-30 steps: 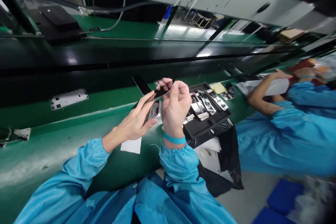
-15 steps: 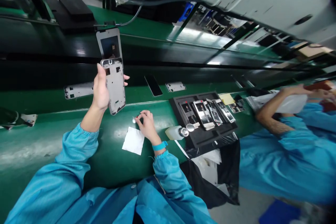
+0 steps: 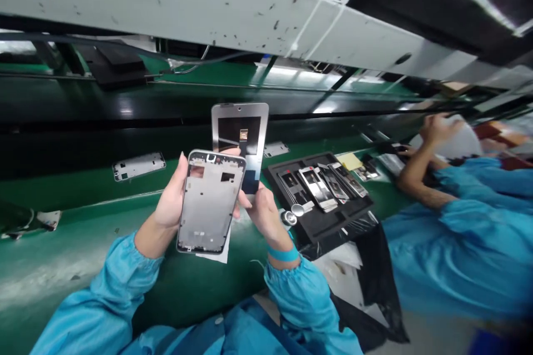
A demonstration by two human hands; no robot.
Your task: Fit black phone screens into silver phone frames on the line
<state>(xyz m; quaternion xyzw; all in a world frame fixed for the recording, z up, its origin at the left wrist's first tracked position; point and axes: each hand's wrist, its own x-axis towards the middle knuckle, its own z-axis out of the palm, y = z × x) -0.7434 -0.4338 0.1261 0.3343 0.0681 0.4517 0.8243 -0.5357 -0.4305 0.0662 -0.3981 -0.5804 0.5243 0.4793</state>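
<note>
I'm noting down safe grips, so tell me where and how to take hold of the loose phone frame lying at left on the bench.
Grip the loose phone frame by its two long edges near the middle, probably best from above on the near side: it lies thin and flat, with one long edge toward the camera.

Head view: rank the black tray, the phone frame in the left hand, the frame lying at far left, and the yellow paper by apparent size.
1. Black tray and held phone frame: too close to rank; the latter looks nearer the camera.
2. Lying frame.
3. Yellow paper.
</note>
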